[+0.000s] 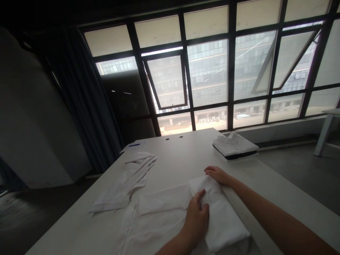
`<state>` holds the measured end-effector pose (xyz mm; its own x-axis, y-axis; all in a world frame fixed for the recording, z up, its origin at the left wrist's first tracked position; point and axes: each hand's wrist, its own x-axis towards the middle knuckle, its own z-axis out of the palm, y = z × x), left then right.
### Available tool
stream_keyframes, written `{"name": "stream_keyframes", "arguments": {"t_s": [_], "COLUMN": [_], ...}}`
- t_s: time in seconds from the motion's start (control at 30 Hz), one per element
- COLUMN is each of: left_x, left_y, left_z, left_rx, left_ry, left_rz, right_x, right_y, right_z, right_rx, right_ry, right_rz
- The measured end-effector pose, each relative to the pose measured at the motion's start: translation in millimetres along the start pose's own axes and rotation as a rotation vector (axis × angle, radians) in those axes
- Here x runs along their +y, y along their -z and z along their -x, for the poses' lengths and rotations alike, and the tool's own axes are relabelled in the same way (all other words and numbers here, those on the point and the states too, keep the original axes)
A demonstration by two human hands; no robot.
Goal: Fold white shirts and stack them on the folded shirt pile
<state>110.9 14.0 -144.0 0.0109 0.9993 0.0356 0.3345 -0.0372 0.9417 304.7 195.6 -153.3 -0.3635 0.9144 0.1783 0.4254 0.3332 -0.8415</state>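
Observation:
A white garment [224, 223] lies partly folded on the near part of the white table, its right side doubled over in a long panel. What looks like a sleeve [164, 199] stretches out to the left from that panel. My left hand [197, 214] rests on the panel's left edge, thumb and fingers apart. At the panel's far end, the fingers of my right hand [218, 175] curl over the cloth's corner; their tips are partly hidden. A second white garment [127, 184] is spread loosely along the table's left side, rumpled and apart from both hands.
On the table's [183, 156] right edge sits a stack of folded white cloth [235, 143] with a dark layer in it. A pen [134, 145] lies on paper at the far left corner. Beyond are windows, a dark curtain [79, 92] and another table [325, 131].

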Motion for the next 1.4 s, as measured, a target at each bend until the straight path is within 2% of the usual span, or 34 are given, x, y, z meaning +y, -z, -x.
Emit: {"name": "stream_keyframes", "arguments": {"t_s": [0.13, 0.27, 0.37, 0.43, 0.6, 0.77, 0.9, 1.0, 1.13, 1.2, 1.27, 1.4], "left_x": [10.0, 21.0, 19.3, 12.0, -12.8, -23.4, -23.0, -19.8, -11.8, -7.5, -3.9, -0.9], "left_y": [18.4, 37.3, 46.0, 48.2, 44.6, 33.4, 23.4, 17.2, 12.7, 13.9, 17.7, 27.9], "left_z": [2.4, 6.2, 11.0, 15.4, 26.8, 29.4, 27.9, 26.3, 22.0, 19.3, 16.4, 10.8], "left_rx": [-0.068, -0.139, -0.163, -0.175, -0.225, -0.134, -0.058, -0.033, -0.075, -0.070, -0.078, -0.169], "left_ry": [-0.063, -0.165, -0.192, -0.159, 0.037, 0.094, 0.152, 0.182, 0.220, 0.209, 0.170, 0.092], "left_rz": [-0.044, -0.099, -0.104, -0.110, -0.098, 0.068, 0.194, 0.266, 0.416, 0.411, 0.352, 0.221], "right_x": [1.5, -0.5, -3.2, -7.5, -30.5, -53.6, -55.4, -49.5, -42.8, -42.5, -44.0, -47.6], "right_y": [-11.9, -12.1, -10.2, -9.3, -12.9, -38.0, -57.0, -57.6, -50.0, -47.3, -45.6, -43.6], "right_z": [-9.8, -8.6, -4.7, -2.1, 7.2, 26.0, 37.8, 37.2, 30.2, 27.9, 27.7, 31.0], "right_rx": [-0.034, -0.082, -0.112, -0.125, -0.161, -0.184, -0.184, -0.165, -0.087, -0.053, -0.039, -0.046], "right_ry": [-0.002, 0.011, 0.020, 0.021, 0.037, 0.086, 0.150, 0.157, 0.146, 0.126, 0.110, 0.085], "right_rz": [0.006, 0.041, 0.136, 0.227, 0.441, 0.550, 0.474, 0.401, 0.027, -0.126, -0.166, -0.215]}}
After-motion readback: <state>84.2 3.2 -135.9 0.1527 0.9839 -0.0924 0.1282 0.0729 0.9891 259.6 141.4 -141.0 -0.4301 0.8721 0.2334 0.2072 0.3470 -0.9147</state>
